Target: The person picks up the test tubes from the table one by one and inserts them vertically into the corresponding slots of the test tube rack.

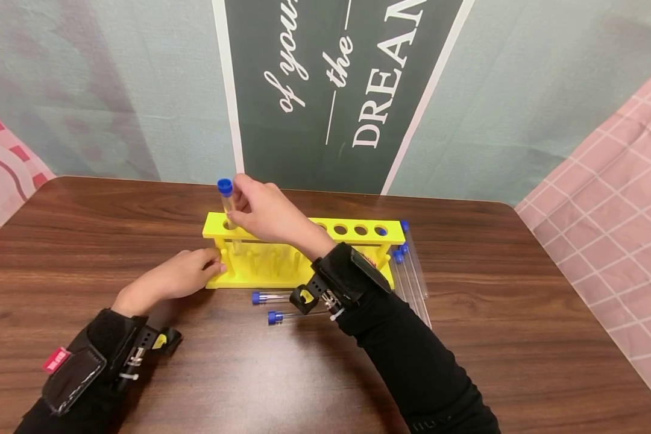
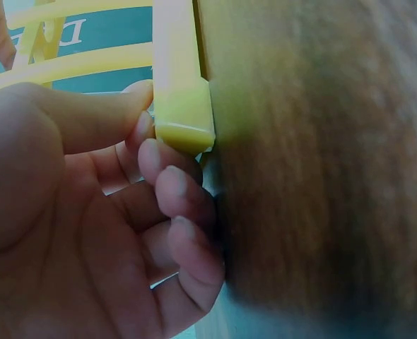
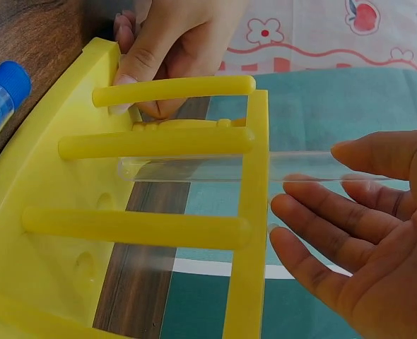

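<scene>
A yellow test tube rack (image 1: 214, 226) stands on the table. My right hand (image 1: 266, 208) pinches a clear test tube (image 1: 228, 204) with a blue cap, thumb on one side and fingers on the other. The tube stands nearly upright through the leftmost hole of the top bar. Its lower end (image 3: 127, 169) is near the base; I cannot tell whether it touches. My left hand (image 1: 181, 274) grips the left end of the rack's base, thumb and fingertips around the yellow edge (image 2: 186, 134).
Two blue-capped tubes (image 1: 275, 316) lie in front of the rack, partly hidden by the right wrist. Several more tubes (image 1: 412, 280) lie by its right end. Blue shows through the rightmost hole (image 1: 381, 231). A printed cloth (image 1: 314, 90) hangs behind the table.
</scene>
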### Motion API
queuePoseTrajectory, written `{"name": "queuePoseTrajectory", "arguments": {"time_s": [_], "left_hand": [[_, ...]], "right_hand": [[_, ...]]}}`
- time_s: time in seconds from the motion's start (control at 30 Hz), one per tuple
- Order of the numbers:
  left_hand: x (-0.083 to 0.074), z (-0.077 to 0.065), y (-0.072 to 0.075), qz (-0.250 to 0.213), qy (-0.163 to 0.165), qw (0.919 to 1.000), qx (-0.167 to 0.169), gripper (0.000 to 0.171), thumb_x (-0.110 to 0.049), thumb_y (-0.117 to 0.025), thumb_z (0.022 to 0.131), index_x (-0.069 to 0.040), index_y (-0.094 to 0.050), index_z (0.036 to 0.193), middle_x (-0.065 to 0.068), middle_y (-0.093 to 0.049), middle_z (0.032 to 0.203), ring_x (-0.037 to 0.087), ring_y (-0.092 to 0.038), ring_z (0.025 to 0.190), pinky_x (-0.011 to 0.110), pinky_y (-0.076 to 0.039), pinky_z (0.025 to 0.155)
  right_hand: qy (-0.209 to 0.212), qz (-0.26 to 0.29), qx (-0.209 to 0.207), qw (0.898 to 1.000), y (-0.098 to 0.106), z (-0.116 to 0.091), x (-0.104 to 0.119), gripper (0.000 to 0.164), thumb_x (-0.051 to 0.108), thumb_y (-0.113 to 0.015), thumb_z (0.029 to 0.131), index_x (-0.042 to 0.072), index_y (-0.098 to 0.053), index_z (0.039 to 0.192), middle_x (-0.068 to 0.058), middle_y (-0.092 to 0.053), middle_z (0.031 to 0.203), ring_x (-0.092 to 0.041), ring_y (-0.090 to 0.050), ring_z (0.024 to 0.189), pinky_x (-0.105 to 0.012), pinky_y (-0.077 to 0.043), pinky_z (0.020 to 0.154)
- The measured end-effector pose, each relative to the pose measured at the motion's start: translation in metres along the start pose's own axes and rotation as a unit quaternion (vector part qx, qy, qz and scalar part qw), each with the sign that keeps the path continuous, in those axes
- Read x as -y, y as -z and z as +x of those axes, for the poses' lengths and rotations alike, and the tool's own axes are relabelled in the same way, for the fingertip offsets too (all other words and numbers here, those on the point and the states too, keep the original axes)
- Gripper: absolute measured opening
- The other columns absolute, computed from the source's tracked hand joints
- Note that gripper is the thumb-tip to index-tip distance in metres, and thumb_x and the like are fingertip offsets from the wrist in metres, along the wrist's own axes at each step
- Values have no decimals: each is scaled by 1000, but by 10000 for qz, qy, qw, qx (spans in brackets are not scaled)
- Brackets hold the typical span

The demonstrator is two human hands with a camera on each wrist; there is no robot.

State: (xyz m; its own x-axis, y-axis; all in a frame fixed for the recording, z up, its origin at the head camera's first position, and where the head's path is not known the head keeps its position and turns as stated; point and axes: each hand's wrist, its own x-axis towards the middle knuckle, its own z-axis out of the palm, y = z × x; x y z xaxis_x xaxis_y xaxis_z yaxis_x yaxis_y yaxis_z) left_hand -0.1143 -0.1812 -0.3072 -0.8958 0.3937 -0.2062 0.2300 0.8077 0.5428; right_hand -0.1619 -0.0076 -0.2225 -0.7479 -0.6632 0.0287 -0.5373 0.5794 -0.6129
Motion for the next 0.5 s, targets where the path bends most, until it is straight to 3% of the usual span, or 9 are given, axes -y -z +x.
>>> {"name": "queuePoseTrajectory", "arguments": {"time_s": [0.5], "left_hand": [[0,0,0,-23,15,10000,9,20,-17,-49,95,1,-50,88,2,-39,63,15,-38,54,28,-33,52]], "right_hand": [[-41,52,40,10000,1,0,0,20,13,-60,89,5,-48,103,-5,-57,93,-14,-53,86,-16,-43,73]]}}
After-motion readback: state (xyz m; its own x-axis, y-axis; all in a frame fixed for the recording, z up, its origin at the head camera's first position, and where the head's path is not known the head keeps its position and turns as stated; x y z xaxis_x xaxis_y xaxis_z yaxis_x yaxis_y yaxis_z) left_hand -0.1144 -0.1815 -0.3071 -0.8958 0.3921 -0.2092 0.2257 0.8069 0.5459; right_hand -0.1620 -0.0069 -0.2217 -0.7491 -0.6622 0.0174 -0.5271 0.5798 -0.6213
